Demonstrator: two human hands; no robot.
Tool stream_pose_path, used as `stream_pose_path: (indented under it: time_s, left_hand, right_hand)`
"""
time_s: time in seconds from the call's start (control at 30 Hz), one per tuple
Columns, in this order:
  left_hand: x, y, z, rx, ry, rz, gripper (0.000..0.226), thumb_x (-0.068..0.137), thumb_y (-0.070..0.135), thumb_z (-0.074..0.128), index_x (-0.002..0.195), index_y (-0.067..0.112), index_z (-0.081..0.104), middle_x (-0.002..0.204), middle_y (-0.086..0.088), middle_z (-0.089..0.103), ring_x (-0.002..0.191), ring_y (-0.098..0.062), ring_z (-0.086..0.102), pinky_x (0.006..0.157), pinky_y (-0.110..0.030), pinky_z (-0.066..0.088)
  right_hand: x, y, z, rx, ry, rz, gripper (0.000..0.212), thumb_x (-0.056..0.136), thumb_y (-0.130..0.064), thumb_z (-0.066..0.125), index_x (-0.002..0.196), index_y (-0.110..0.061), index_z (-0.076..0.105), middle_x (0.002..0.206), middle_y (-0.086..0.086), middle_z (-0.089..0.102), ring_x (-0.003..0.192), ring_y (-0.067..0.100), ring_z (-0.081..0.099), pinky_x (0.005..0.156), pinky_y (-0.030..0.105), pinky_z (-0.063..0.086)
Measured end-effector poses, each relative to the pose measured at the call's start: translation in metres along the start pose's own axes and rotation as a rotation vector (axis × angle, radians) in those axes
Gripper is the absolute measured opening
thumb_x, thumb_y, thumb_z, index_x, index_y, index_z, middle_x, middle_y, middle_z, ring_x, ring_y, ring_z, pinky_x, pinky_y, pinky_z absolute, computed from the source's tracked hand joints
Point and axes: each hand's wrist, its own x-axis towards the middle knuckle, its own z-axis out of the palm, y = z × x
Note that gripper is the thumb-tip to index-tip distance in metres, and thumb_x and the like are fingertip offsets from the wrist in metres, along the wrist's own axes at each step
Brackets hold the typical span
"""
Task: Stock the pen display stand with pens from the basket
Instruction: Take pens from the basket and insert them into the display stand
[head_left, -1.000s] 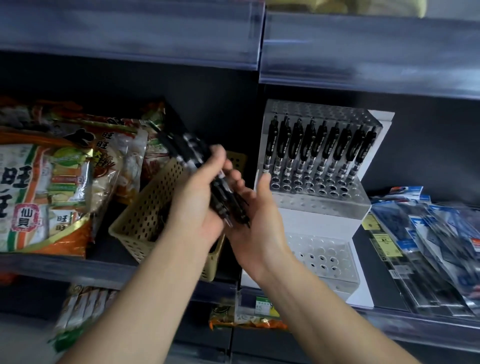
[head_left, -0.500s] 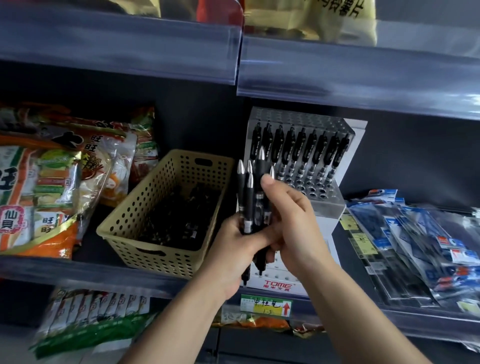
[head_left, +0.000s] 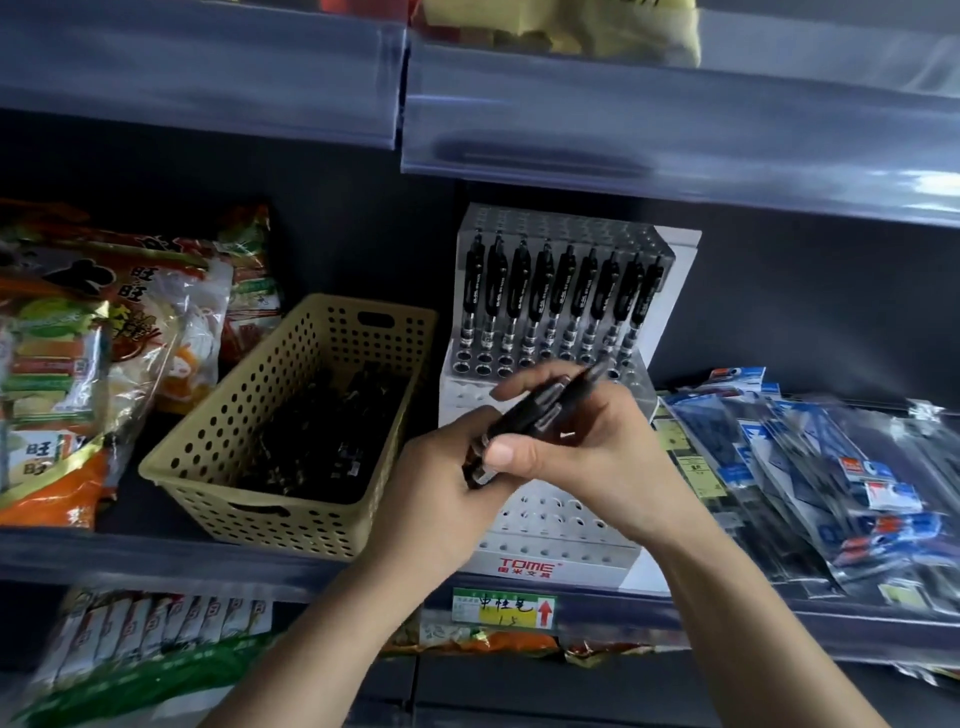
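Note:
A clear tiered pen display stand (head_left: 545, 525) stands on the shelf, with a row of several black pens (head_left: 558, 296) upright in its top tier. Its lower tiers show bare holes. Left of it sits a tan perforated basket (head_left: 218, 441) holding a heap of black pens (head_left: 322, 436). In front of the stand, my left hand (head_left: 441, 493) grips the lower end of a bundle of black pens (head_left: 530, 415) that lies tilted up to the right. My right hand (head_left: 587, 452) holds the same bundle, thumb across it and fingers curled round its upper part.
Snack bags (head_left: 93, 353) fill the shelf left of the basket. Packaged stationery in clear sleeves (head_left: 810, 478) lies right of the stand. A shelf rail (head_left: 623, 135) overhangs above. A price label (head_left: 504, 605) sits on the shelf edge below the stand.
The bundle came out of the basket, stood upright in both hands, and now lies tilted to the right, lower in front of the stand. The camera view shifted upward.

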Motion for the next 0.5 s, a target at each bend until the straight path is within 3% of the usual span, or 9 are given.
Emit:
stream_pose_path:
  time_s: [0.07, 0.13, 0.2, 0.27, 0.33, 0.4, 0.5]
  left_hand:
    - [0.003, -0.007, -0.005, 0.196, 0.061, 0.177, 0.018, 0.078, 0.024, 0.059, 0.096, 0.024, 0.061, 0.073, 0.009, 0.065, 0.067, -0.010, 0.062, 0.053, -0.026, 0.046]
    - [0.010, -0.011, -0.014, 0.473, 0.167, 0.362, 0.014, 0.072, 0.006, 0.067, 0.085, 0.012, 0.063, 0.074, 0.003, 0.065, 0.069, -0.018, 0.061, 0.061, -0.024, 0.038]
    - [0.016, -0.013, -0.024, 0.672, 0.251, 0.487, 0.020, 0.067, -0.004, 0.073, 0.078, 0.010, 0.064, 0.075, -0.001, 0.065, 0.074, -0.023, 0.058, 0.069, -0.027, 0.032]
    - [0.021, -0.017, -0.032, 0.754, 0.331, 0.568, 0.023, 0.065, -0.009, 0.069, 0.077, 0.010, 0.065, 0.076, -0.002, 0.064, 0.079, -0.026, 0.055, 0.075, -0.034, 0.032]
    - [0.022, -0.019, -0.032, 0.790, 0.369, 0.622, 0.023, 0.067, -0.009, 0.066, 0.074, 0.012, 0.066, 0.075, -0.001, 0.064, 0.082, -0.025, 0.055, 0.083, -0.038, 0.033]
    - [0.022, -0.020, -0.029, 0.804, 0.388, 0.680, 0.018, 0.074, -0.004, 0.067, 0.073, 0.014, 0.067, 0.073, 0.000, 0.065, 0.085, -0.024, 0.056, 0.089, -0.040, 0.032]
    - [0.021, -0.024, -0.024, 0.824, 0.379, 0.722, 0.018, 0.085, 0.005, 0.060, 0.073, 0.017, 0.066, 0.072, 0.002, 0.064, 0.088, -0.022, 0.056, 0.097, -0.042, 0.031]
  right_hand:
    - [0.000, -0.003, -0.009, 0.003, -0.099, -0.003, 0.055, 0.055, -0.032, 0.086, 0.103, -0.015, 0.065, 0.079, 0.007, 0.065, 0.070, 0.027, 0.061, 0.065, 0.039, 0.054]
    - [-0.001, -0.007, -0.023, 0.083, -0.306, 0.023, 0.072, 0.056, -0.027, 0.084, 0.121, -0.015, 0.057, 0.089, 0.005, 0.062, 0.073, 0.013, 0.061, 0.063, 0.023, 0.049]
    - [-0.004, -0.009, -0.035, 0.265, -0.515, 0.108, 0.102, 0.055, -0.045, 0.086, 0.139, -0.010, 0.039, 0.111, 0.014, 0.061, 0.086, 0.022, 0.064, 0.060, 0.023, 0.052]
    - [-0.005, -0.007, -0.042, 0.439, -0.599, 0.218, 0.118, 0.054, -0.075, 0.070, 0.142, -0.005, 0.034, 0.126, 0.021, 0.057, 0.090, 0.032, 0.067, 0.051, 0.027, 0.056]
    - [-0.002, -0.004, -0.042, 0.542, -0.607, 0.412, 0.114, 0.059, -0.090, 0.043, 0.131, -0.002, 0.050, 0.120, 0.024, 0.062, 0.076, 0.032, 0.071, 0.041, 0.023, 0.053]
    - [0.002, -0.002, -0.035, 0.510, -0.633, 0.540, 0.102, 0.069, -0.086, 0.024, 0.111, -0.002, 0.064, 0.104, 0.025, 0.068, 0.060, 0.027, 0.071, 0.033, 0.018, 0.044]
    - [0.002, -0.001, -0.017, 0.383, -0.637, 0.512, 0.051, 0.086, -0.058, 0.051, 0.091, -0.009, 0.066, 0.082, 0.020, 0.071, 0.047, 0.020, 0.065, 0.029, 0.016, 0.034]
